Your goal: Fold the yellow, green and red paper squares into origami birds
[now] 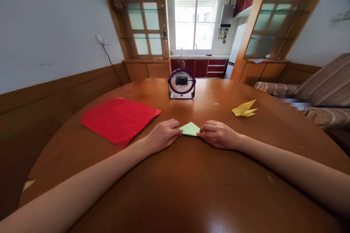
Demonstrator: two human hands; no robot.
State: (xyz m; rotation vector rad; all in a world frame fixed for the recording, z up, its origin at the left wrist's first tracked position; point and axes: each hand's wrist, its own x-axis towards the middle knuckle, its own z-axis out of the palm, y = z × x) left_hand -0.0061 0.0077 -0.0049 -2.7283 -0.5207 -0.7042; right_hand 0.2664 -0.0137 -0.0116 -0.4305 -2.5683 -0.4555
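Observation:
A light green folded paper (190,129), triangular in outline with its point away from me, lies on the brown table between both hands. My left hand (164,133) pinches its left corner between thumb and fingers. At the opposite corner, my right hand (217,133) grips the paper the same way, fingers curled. The corners themselves are covered by my fingertips. Left of my left hand lies a large red sheet of paper (117,120), flat with creased edges. Beyond my right hand rests a yellow folded paper figure (244,109) with pointed tips.
A small purple fan (182,83) on a stand faces me at the table's far side. The round wooden table (191,196) curves away on both sides. To the right stands a striped sofa (325,83). A black cord (110,60) hangs from the wall socket at left.

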